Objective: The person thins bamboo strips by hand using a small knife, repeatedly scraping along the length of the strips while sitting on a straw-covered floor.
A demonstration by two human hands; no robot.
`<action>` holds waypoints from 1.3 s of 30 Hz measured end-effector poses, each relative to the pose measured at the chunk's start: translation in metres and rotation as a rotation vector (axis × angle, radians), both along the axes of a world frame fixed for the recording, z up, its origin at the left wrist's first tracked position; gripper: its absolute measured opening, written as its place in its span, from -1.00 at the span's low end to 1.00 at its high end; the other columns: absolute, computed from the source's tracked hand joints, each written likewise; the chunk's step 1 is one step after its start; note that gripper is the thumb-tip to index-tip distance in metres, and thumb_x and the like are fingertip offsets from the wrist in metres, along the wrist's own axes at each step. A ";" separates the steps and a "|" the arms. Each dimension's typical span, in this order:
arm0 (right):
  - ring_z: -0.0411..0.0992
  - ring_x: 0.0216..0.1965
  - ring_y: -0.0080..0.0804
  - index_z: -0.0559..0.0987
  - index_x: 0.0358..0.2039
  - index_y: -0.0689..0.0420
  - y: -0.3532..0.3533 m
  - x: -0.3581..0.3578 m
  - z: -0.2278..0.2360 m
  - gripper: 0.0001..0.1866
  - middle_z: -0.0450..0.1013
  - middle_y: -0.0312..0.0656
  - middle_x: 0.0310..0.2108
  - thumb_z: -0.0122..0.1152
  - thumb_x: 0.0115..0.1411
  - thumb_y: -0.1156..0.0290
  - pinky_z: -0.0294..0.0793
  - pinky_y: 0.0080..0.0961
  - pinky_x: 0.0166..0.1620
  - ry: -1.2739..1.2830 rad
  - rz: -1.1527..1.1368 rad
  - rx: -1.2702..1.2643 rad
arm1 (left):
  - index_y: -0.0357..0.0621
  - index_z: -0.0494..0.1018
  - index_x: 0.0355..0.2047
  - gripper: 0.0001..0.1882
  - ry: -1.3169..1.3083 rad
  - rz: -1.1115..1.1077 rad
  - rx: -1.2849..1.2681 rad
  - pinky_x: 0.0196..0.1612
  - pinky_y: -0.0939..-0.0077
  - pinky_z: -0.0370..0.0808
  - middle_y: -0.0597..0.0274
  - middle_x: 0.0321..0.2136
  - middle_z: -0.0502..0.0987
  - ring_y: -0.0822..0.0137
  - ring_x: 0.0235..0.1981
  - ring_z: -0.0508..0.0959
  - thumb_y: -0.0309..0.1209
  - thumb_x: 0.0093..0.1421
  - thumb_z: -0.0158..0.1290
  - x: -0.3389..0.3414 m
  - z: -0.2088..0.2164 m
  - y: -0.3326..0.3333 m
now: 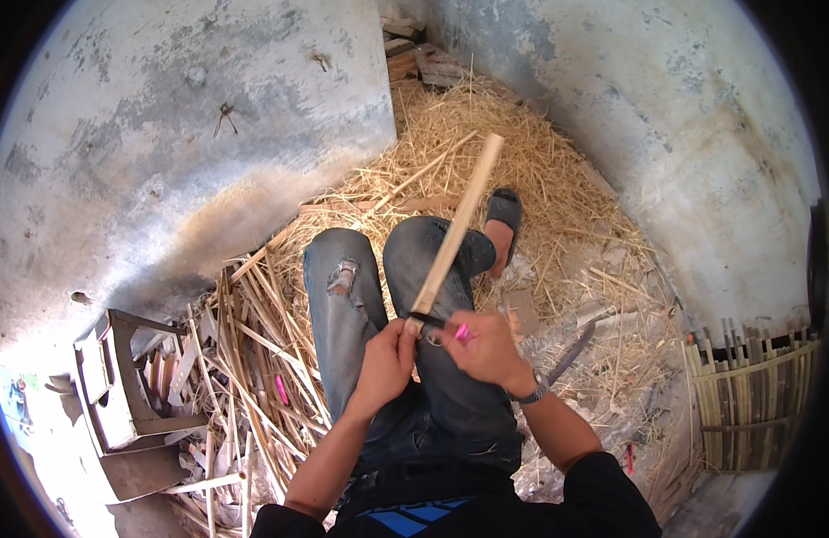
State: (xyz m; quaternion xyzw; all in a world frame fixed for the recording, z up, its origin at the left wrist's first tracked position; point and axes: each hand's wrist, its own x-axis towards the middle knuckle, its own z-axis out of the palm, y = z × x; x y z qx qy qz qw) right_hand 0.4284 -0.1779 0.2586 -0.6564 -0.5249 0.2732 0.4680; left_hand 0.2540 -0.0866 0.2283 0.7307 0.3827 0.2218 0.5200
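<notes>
A long pale strip of split bamboo or wood (459, 224) slants up and away over my right knee. My left hand (388, 363) is closed round its near end, above my lap. My right hand (488, 350) is closed on a small knife with a dark blade (427, 320). Bright pink shows between the fingers, seemingly part of its handle. The blade lies across the strip close to my left fingertips; how deep it sits cannot be made out. Beside my right wrist, a long dark blade (573, 351) lies on the floor, its lower end hidden behind the wrist.
Long split strips (262, 359) are heaped left of my legs, beside a worn wooden frame (132, 386). Straw-like shavings (531, 152) cover the floor ahead. Plastered walls (208, 108) rise on both sides. A woven slatted basket or panel (754, 399) stands at the right.
</notes>
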 end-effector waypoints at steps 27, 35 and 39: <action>0.17 -0.68 -0.38 0.50 -0.50 0.32 0.073 0.085 -0.035 -0.43 0.22 -0.09 -0.75 -0.04 0.51 0.08 0.20 -0.31 -0.53 -0.111 -0.239 -0.040 | -0.10 0.33 -0.26 -0.66 -0.196 -0.162 -1.168 -0.72 0.58 0.02 0.43 -0.70 0.10 0.54 -0.79 0.07 -0.12 0.54 -0.19 -0.046 0.015 0.003; 0.16 -0.68 -0.36 0.48 -0.51 0.34 0.027 0.028 -0.029 -0.44 0.23 0.00 -0.73 -0.03 0.50 0.11 0.19 -0.29 -0.52 -0.013 -0.162 -0.059 | -0.09 0.33 -0.28 -0.67 -0.221 -0.156 -1.228 -0.74 0.59 0.01 0.44 -0.71 0.09 0.54 -0.81 0.07 -0.14 0.54 -0.19 -0.039 0.014 0.002; 0.17 -0.68 -0.45 0.45 -0.55 0.32 0.011 0.017 -0.020 -0.41 0.21 -0.08 -0.74 -0.03 0.50 0.07 0.17 -0.34 -0.53 0.023 -0.055 -0.167 | -0.11 0.32 -0.27 -0.67 -0.264 -0.167 -1.218 -0.74 0.58 0.01 0.45 -0.70 0.10 0.55 -0.80 0.07 -0.13 0.54 -0.18 -0.030 0.014 0.004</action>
